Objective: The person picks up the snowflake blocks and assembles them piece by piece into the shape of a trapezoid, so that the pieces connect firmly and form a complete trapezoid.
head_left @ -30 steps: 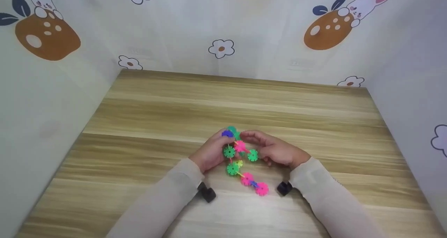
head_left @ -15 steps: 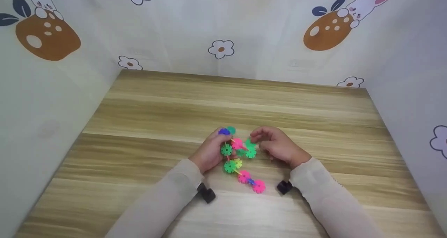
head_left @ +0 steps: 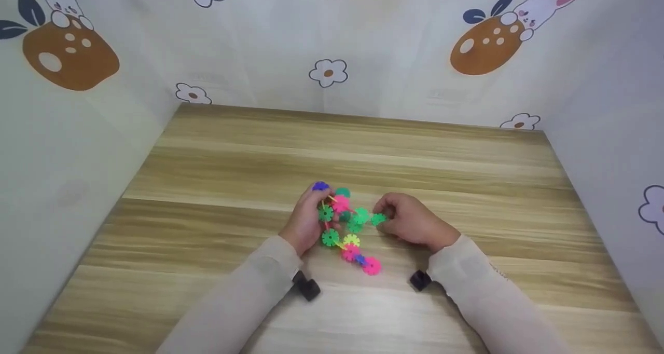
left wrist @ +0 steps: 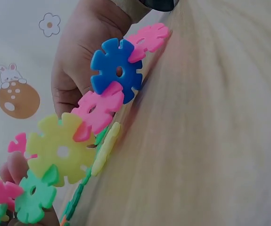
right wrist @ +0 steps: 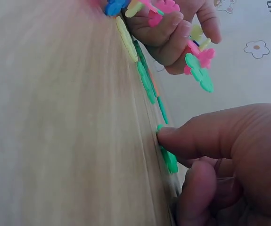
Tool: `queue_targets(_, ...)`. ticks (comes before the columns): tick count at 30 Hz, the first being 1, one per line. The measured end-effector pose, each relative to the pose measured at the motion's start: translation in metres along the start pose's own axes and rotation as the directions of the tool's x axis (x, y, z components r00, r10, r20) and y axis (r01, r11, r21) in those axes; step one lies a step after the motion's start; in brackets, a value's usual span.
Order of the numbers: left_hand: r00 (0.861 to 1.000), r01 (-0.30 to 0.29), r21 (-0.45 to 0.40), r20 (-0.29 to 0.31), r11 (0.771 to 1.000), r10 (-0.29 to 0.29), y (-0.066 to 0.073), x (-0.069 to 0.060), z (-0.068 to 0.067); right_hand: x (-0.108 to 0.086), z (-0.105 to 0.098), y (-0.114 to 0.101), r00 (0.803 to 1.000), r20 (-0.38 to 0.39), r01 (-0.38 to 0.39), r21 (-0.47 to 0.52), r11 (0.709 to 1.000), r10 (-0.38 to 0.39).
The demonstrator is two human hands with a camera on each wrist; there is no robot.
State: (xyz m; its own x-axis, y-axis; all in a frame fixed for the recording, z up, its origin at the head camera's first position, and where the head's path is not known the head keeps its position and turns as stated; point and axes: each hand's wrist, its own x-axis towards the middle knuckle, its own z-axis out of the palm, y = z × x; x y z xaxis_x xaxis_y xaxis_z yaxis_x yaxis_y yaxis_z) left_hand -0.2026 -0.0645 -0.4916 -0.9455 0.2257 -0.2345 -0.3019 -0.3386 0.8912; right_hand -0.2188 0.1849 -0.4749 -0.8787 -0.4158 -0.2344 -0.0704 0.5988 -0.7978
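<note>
Gripped in the left hand point(head_left: 303, 221), up and left of the yellow disc point(head_left: 351, 239): a chain of plastic flower discs point(head_left: 330, 237), slotted together, trailing past the yellow disc to an end pink disc point(head_left: 371, 266). Pinched between thumb and finger of the right hand point(head_left: 412, 221), up and right of the yellow disc: a green disc point(head_left: 377, 219) (linked or loose, can't tell). Likely very light; stiff disc by disc but twisty along the chain. Probably smooth, a bit slick, not fragile. Likely weakest at the slots, so could pop apart if tugged. Best held by flat faces, close beside a joint, avoiding long unsupported stretches.
</note>
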Motion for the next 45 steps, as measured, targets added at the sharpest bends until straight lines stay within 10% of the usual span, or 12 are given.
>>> queue_targets(8, 1.0, 0.015, 0.001, -0.019, 1.0, -0.015, -0.001, 0.002, -0.001, 0.003, -0.003, 0.009, 0.998, 0.015, 0.056, 0.193, 0.98, -0.06)
queue_targets(18, 0.999, 0.016, -0.04, -0.036, 0.999, -0.017, -0.001, 0.003, 0.0, 0.005, 0.002, 0.017, 0.988, 0.034, 0.115, 0.485, 0.867, -0.15)
queue_targets(45, 0.999, 0.03, -0.01, 0.028, 0.999, -0.03, 0.0, 0.005, -0.001, 0.004, 0.005, 0.016, 0.985, -0.012, 0.158, 0.451, 0.878, -0.171)
